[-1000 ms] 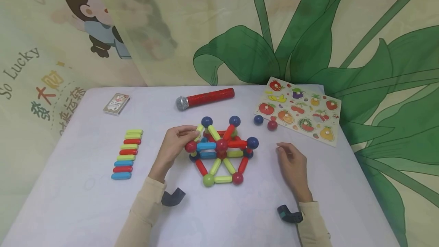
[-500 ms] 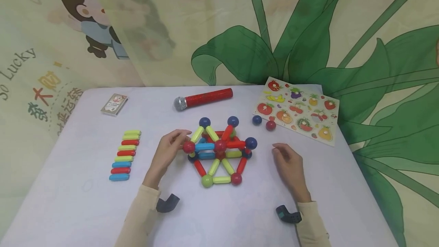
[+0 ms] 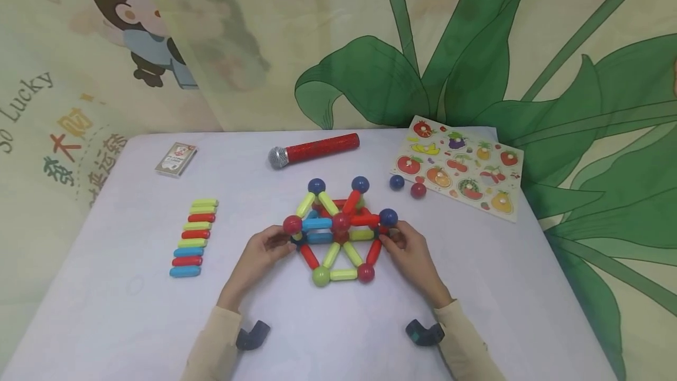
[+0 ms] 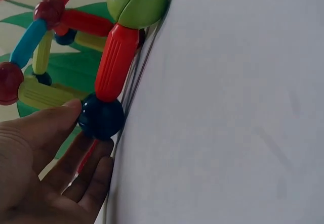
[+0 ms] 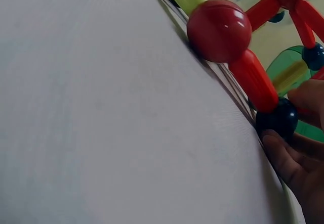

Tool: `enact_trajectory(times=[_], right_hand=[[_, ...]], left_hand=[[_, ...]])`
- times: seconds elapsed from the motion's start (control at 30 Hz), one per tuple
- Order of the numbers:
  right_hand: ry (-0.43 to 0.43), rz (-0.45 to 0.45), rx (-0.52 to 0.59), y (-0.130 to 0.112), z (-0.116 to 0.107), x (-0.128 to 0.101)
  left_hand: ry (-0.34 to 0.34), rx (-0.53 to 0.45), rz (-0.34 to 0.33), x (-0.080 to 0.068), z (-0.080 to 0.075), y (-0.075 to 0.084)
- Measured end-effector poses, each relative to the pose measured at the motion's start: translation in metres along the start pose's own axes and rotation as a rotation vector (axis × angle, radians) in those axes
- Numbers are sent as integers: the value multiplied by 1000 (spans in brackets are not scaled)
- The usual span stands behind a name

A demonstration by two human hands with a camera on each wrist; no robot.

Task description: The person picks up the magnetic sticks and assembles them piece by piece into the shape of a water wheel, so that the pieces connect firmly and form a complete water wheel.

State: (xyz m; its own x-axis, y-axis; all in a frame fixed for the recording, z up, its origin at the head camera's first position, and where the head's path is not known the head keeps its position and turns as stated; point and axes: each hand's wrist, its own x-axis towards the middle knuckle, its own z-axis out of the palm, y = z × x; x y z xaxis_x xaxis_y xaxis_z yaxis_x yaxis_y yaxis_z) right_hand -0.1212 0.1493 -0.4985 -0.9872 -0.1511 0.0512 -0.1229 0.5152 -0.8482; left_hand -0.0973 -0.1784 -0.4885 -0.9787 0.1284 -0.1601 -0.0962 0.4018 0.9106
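A structure of coloured rods and balls (image 3: 338,234) stands mid-table on the white cloth (image 3: 132,310). My left hand (image 3: 285,244) is at its lower left corner. In the left wrist view the thumb (image 4: 61,114) and fingers pinch a dark blue base ball (image 4: 101,117), which joins a red rod (image 4: 115,62) running to a green ball (image 4: 137,2). My right hand (image 3: 386,241) is at the lower right corner. There its fingers (image 5: 291,155) pinch another dark blue base ball (image 5: 277,119) beneath a red rod (image 5: 253,80) and red ball (image 5: 219,30).
A row of several loose rods (image 3: 193,237) lies at the left. A card box (image 3: 176,159) and a red toy microphone (image 3: 314,150) lie at the back. A fruit puzzle board (image 3: 459,169) sits back right, with a loose blue ball (image 3: 396,181) and red ball (image 3: 418,190) beside it.
My left hand dropped from the upper left of the structure to its lower left base ball. My right hand moved left off the cloth and took the lower right base ball.
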Motion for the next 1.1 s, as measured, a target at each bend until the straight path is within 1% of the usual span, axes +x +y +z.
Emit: enact_trajectory(times=[0.17,0.23,0.3,0.37,0.43,0.5,0.53,0.6,0.67,0.7,0.77,0.83,0.87,0.93,0.97,1.03,1.1], right_hand=[[13,6,24,2,2,6],[13,0,16,3,1,9],[18,-9,4,3,0,11],[30,-18,-17,3,-1,12],[35,-17,-29,3,-1,13],[35,-13,-30,2,-2,12],[32,-9,-26,2,-2,12],[25,2,-17,2,-3,11],[22,9,-10,2,-2,10],[21,13,-8,3,-2,10],[17,13,-5,3,-1,9],[12,12,-3,3,-1,9],[11,11,-4,3,-1,9],[9,11,-7,3,-2,9],[10,11,-10,2,-2,9],[15,10,-14,2,-2,9],[14,11,-13,2,-2,10]], left_hand=[[42,45,55,-6,9,1],[56,56,65,-8,11,3],[60,54,63,-10,13,4],[46,61,55,-13,13,6],[35,68,40,-17,9,6],[54,77,46,-24,-2,6],[81,89,55,-29,-10,4],[165,94,79,-41,-31,-2],[273,65,106,-55,-54,-10],[330,54,107,-64,-66,-15],[433,53,75,-81,-87,-26],[512,64,-4,-98,-105,-38],[536,96,-56,-105,-112,-43],[541,170,-161,-118,-122,-54],[534,194,-197,-121,-125,-58],[503,249,-239,-125,-129,-64],[467,298,-245,-125,-130,-67]])
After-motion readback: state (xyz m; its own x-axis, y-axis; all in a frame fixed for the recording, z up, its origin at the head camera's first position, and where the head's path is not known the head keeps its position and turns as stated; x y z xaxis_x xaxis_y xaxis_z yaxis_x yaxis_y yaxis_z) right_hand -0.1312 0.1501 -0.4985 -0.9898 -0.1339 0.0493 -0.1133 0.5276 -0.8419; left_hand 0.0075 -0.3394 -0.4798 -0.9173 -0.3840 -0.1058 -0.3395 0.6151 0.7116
